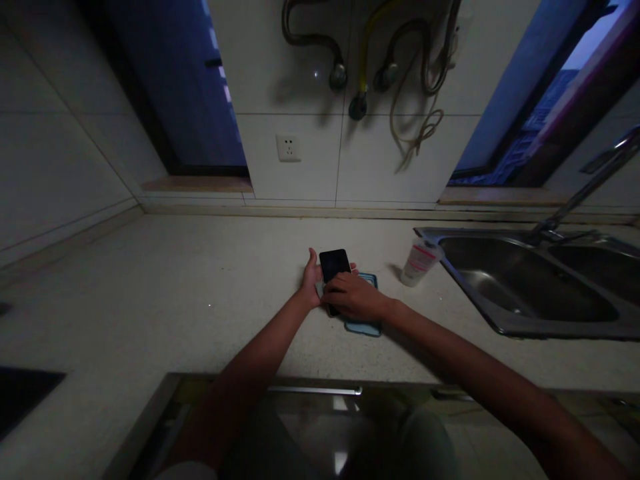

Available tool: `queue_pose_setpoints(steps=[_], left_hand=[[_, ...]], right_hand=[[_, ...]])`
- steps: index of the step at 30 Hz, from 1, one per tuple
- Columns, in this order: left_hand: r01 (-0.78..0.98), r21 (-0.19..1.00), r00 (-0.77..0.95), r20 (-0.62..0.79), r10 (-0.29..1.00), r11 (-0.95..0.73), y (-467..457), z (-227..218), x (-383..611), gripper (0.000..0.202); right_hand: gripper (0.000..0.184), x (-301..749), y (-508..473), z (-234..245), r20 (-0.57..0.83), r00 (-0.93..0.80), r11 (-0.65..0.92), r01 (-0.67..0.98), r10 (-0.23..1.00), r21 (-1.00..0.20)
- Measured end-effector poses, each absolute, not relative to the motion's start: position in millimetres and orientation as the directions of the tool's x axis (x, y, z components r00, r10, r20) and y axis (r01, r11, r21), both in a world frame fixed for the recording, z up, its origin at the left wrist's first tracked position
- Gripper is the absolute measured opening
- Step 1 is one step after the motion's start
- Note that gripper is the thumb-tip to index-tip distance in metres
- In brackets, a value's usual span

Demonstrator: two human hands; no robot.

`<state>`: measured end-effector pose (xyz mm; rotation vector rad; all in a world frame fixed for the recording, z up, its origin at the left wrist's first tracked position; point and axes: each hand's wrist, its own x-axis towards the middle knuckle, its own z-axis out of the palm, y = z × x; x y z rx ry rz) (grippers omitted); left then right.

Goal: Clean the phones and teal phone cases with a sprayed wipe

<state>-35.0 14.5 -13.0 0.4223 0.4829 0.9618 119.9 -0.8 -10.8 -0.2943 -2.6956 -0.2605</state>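
Observation:
A smartphone (334, 263) with a dark screen rests in my left hand (311, 280), which supports it from underneath. My left thumb sticks up beside the phone, and fingertips show past its right edge. Across the lower part of the screen lies my right hand (353, 295), its fingers bent and close together. A small pale grey patch (320, 288) shows by the right fingertips; whether it is a cloth or something else, I cannot tell. A light blue phone case (364, 329) lies on the counter, partly hidden under my right hand and wrist.
To the right, a clear plastic cup (419, 263) with red marks stands near the steel sink (480, 313) and its faucet (580, 193). The pale countertop (200, 267) meets a tiled wall with a socket (288, 148) and hoses. A drawer handle (315, 391) is below the front edge.

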Motion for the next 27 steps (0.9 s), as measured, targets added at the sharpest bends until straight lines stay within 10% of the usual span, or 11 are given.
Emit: queue_pose_setpoints(steps=[5, 16, 27], left_hand=[[-0.688, 0.539, 0.437, -0.228, 0.87, 0.486, 15.5, -11.6, -36.5, 0.087], [-0.739, 0.49, 0.402, -0.23, 0.886, 0.462, 9.6, -0.6, -30.9, 0.077], [-0.737, 0.47, 0.421, -0.242, 0.874, 0.485, 5.2, -0.7, -19.7, 0.075]], right_hand=[[0.022, 130.9, 12.1, -7.9, 0.522, -0.847, 0.978, 0.18, 0.101, 0.102], [0.024, 163.8, 49.1, -10.2, 0.625, -0.633, 0.863, 0.486, 0.457, -0.139], [0.04, 132.0, 32.6, -9.0, 0.565, -0.706, 0.881, 0.467, 0.427, -0.081]])
